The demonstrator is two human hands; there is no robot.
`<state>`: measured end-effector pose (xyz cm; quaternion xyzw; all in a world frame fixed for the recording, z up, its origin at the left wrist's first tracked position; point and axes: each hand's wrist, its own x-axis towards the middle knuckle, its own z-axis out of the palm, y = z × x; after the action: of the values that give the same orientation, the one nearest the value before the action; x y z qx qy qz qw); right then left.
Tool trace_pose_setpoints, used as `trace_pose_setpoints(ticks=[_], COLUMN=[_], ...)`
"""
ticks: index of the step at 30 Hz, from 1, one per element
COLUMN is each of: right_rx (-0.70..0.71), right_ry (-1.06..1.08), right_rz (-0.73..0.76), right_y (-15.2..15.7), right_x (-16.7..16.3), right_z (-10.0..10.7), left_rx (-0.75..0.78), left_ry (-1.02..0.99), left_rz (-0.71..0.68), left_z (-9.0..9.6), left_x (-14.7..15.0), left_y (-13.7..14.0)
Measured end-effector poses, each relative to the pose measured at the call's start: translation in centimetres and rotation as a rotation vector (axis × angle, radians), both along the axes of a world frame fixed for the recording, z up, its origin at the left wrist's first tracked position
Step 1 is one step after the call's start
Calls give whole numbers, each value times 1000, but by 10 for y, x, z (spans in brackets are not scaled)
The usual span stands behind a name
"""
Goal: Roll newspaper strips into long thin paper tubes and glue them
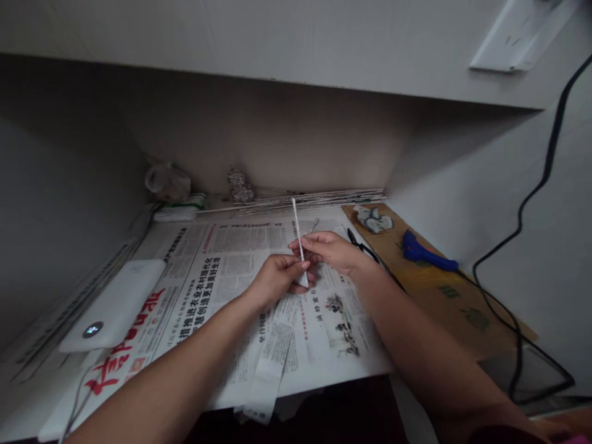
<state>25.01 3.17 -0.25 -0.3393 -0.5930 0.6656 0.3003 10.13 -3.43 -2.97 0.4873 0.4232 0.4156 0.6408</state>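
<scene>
Between my hands a thin whitish rolled-paper stick [296, 221] points up and away from me. My left hand [276, 275] pinches its lower end between thumb and fingers. Just above, my right hand [329, 249] grips the same stick, with its fingertips partly behind it. From under my left hand a strip of newspaper [272, 357] runs down over the sheet's front edge; whether it joins the stick is hidden. Beneath both hands lies a spread newspaper [235, 246].
A white power bank [118, 302] lies left. Right are black-handled scissors [363, 246], a blue glue gun [428, 254] and crumpled paper [374, 219] on cardboard [444, 302]. Long paper sticks [319, 200], a woven figure [240, 187] and a plastic bag [167, 182] line the back.
</scene>
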Motion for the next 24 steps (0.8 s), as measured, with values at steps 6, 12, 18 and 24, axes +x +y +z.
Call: trace_pose_setpoints(ticks=[6, 12, 18, 24], right_rx=[-6, 27, -11, 18], right_ry=[43, -4, 12, 21], right_rz=[-198, -66, -19, -111], right_y=[1, 0, 0, 1], right_x=[-2, -1, 0, -2], right_z=[-1, -1, 0, -5], left_rx=[-1, 12, 2, 23], left_ry=[23, 10, 19, 17], left_rz=[-23, -21, -19, -35], left_z=[0, -3, -2, 0], left_x=[0, 0, 0, 0], left_y=[0, 2, 2, 1])
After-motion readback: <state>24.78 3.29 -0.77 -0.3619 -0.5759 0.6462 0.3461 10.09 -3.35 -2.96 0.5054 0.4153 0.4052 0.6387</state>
